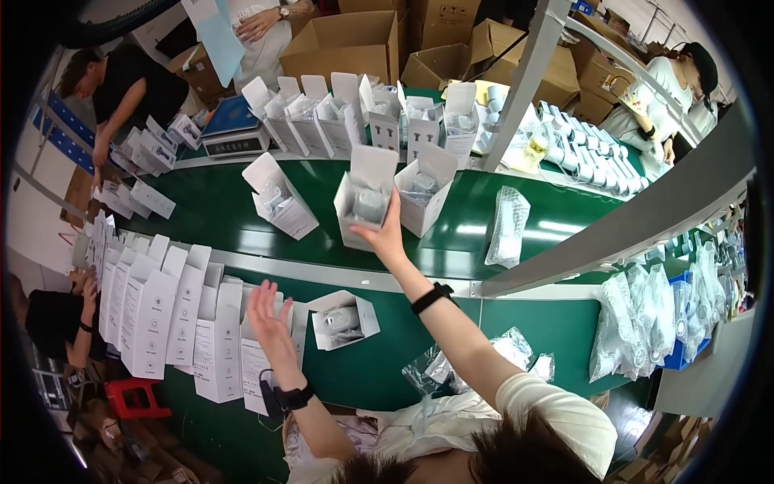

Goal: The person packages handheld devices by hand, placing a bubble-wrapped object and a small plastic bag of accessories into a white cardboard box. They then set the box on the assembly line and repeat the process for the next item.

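Note:
My right hand (388, 235) reaches out over the green belt. It grips the right side of an open white box (352, 219) with its lid flap up and a plastic-wrapped grey item (369, 206) inside. Just right of it on the belt stands another open box (430, 211), and a third open box (292, 214) leans to the left. My left hand (272, 323) is raised with fingers spread, holding nothing, beside a row of white boxes (216, 355). Right of that hand an open white box (367, 316) lies on the near table, a bagged item showing in it.
A bubble-wrap pouch (508, 226) lies on the belt. Clear plastic bags (516, 347) lie beside my right arm. Several bagged parts (637, 323) stand at the right, near a slanted metal post (621, 234). Open boxes (334, 121) line the far side, where other people work.

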The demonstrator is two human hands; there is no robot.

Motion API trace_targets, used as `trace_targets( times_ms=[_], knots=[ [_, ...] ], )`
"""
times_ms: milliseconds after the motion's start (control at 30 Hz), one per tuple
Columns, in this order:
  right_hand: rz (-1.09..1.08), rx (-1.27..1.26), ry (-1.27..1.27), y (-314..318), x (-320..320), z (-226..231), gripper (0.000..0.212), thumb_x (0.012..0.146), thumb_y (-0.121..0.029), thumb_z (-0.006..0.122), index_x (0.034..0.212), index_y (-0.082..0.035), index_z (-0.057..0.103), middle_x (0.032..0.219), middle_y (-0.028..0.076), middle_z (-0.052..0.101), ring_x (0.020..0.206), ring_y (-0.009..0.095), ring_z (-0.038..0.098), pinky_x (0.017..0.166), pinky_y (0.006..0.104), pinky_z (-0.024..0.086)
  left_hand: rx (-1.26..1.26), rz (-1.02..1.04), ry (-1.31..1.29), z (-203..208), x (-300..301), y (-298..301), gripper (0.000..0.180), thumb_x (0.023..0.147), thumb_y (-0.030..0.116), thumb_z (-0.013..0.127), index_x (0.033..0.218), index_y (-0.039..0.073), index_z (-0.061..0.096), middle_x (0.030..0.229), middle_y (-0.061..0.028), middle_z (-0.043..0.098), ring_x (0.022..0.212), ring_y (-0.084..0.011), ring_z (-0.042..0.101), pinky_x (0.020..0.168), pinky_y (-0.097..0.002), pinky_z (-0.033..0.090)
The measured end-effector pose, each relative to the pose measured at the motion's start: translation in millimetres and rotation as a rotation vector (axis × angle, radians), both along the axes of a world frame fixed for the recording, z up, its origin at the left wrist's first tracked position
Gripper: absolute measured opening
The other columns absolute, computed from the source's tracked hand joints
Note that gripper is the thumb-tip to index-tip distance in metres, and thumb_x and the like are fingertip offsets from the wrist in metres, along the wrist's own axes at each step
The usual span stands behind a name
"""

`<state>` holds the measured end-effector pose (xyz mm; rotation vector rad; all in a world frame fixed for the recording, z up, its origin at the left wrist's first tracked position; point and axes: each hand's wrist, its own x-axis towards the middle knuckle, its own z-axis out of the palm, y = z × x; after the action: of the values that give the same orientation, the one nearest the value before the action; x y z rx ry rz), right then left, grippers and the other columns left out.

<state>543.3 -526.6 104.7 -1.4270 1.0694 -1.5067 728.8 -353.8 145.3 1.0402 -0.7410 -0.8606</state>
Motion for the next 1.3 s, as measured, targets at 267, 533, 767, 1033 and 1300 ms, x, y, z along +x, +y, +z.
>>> trace_targets(
  times_ms=[267,533,767,1033,1300],
  knots=[
    [-0.036,0.063,0.184,-8,18,-35,0.095,0.062,-0.015,0.075,0.135,-0.007,0.016,0.133,0.019,0.026,0.123,0.030,0.029,0.101,0.0359,0.025,0.326,-0.270,-0.403,-93,-39,46,0.078,0.063,0.001,0.073,0.129,0.003,0.031,0.127,-0.0140,0.040,0.115,-0.0234,0.042,0.094,-0.0352,0.036],
    [-0.037,-0.346,0.230,177,-130,8,0.022,0.065,0.014,0.051,0.083,0.002,0.056,0.077,0.013,0.054,0.070,0.027,0.053,0.063,0.0332,0.043,0.388,-0.554,-0.257,-93,-113,-9,0.057,0.060,-0.004,0.074,0.110,0.000,0.049,0.106,-0.0115,0.056,0.097,-0.0178,0.055,0.078,-0.0314,0.049],
    [-0.683,0.275,0.216,149,-292,-20,0.013,0.085,-0.003,0.042,0.090,-0.001,0.053,0.078,0.005,0.049,0.067,0.012,0.047,0.062,0.0240,0.040,0.040,-0.435,-0.334,-90,-220,-130,0.083,0.056,-0.005,0.073,0.126,0.002,0.028,0.122,-0.0119,0.040,0.109,-0.0216,0.046,0.083,-0.0323,0.046],
    [-0.159,0.462,0.816,-47,-277,-67,0.079,0.070,-0.032,0.066,0.131,-0.002,0.025,0.106,0.023,0.051,0.097,0.036,0.052,0.081,0.0388,0.043,0.102,-0.117,-0.788,-96,-238,-111,0.076,0.061,0.002,0.072,0.126,0.004,0.032,0.128,-0.0138,0.036,0.115,-0.0260,0.041,0.087,-0.0332,0.042],
    [-0.279,0.561,0.236,-19,-375,-138,0.066,0.068,-0.022,0.059,0.126,-0.004,0.034,0.109,0.018,0.052,0.100,0.032,0.052,0.085,0.0343,0.041,0.256,0.264,-1.403,6,-58,37,0.065,0.063,0.008,0.071,0.120,0.002,0.041,0.125,-0.0170,0.040,0.113,-0.0326,0.039,0.090,-0.0403,0.035]
  ],
)
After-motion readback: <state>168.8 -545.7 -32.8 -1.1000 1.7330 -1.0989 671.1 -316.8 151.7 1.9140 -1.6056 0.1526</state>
